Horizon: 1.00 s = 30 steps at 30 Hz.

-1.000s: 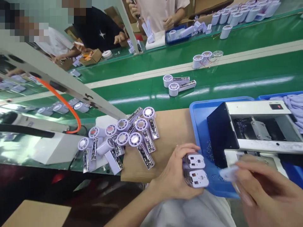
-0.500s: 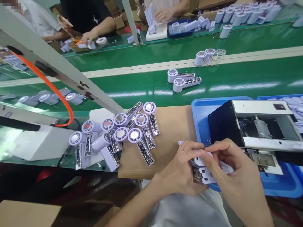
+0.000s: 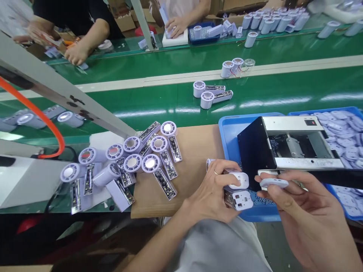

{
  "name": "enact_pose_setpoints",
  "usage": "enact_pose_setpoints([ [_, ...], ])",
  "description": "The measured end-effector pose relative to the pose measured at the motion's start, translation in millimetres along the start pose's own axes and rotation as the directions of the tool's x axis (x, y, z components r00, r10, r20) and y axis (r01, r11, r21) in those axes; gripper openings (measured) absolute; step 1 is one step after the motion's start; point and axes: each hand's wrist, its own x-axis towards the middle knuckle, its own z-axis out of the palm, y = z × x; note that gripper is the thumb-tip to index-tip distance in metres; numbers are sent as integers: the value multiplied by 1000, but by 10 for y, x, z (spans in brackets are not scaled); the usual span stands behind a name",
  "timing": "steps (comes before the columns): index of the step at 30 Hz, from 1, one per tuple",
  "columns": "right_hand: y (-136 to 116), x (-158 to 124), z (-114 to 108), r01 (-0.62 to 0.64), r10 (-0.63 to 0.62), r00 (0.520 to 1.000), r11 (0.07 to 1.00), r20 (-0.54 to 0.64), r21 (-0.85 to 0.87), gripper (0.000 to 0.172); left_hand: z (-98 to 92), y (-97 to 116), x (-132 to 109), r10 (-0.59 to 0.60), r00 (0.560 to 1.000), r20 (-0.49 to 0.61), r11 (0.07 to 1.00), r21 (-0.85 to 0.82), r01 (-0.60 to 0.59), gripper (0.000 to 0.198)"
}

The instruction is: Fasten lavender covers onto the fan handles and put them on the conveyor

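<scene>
Low in the frame, the left hand point(image 3: 212, 192) closes its grip around two lavender handle bodies point(image 3: 239, 190). They are stacked one above the other, long axes left to right, slotted ends facing right. Just right of them, not touching, the right hand point(image 3: 306, 215) pinches a small white cover point(image 3: 273, 183) between thumb and fingertips, flat, its long axis also left to right. Behind sit a blue tray point(image 3: 227, 128) holding a metal-framed machine point(image 3: 292, 143) and a cardboard sheet point(image 3: 195, 151) with heaped fan units point(image 3: 141, 158). Farther up, the green belt point(image 3: 255, 102) carries two fans point(image 3: 211, 94). A co-worker's hand point(image 3: 75, 54) works at upper left.
</scene>
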Motion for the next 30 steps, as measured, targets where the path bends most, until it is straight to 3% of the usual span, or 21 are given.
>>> enact_pose_setpoints([
  [3,28,-46,11,39,-47,997,991,-60,-124,35,12,5,-14,2,1000,-6,1000,-15,-2,59],
  [6,-4,-55,-16,85,-102,994,955,-46,-285,44,25,-23,-27,26,998,-48,999,-33,-28,57],
  [8,-29,-46,-32,112,-121,993,940,-7,-323,40,37,-51,-41,54,995,-88,997,-43,-58,55],
  [13,-71,-61,-23,152,-132,984,973,123,-171,23,103,-95,-86,97,987,-129,993,-50,-104,54],
  [16,-90,-90,2,210,-168,971,938,170,-275,19,151,-111,-85,90,980,-180,995,-28,-97,61],
  [19,-91,-91,21,255,-150,942,900,299,-353,12,164,-124,-67,110,975,-193,993,-18,-115,74],
  [22,-55,-72,20,152,-38,927,947,373,-283,15,141,-131,-51,151,976,-157,988,-12,-155,79],
  [25,9,-88,38,21,60,931,976,361,-216,22,117,-133,-45,147,981,-129,989,-15,-150,75],
  [28,81,-176,136,-30,71,939,991,335,-127,21,108,-135,-52,134,983,-129,990,-29,-139,71],
  [30,115,-243,201,24,6,957,994,290,-102,17,109,-139,-63,121,985,-126,990,-56,-129,68],
])
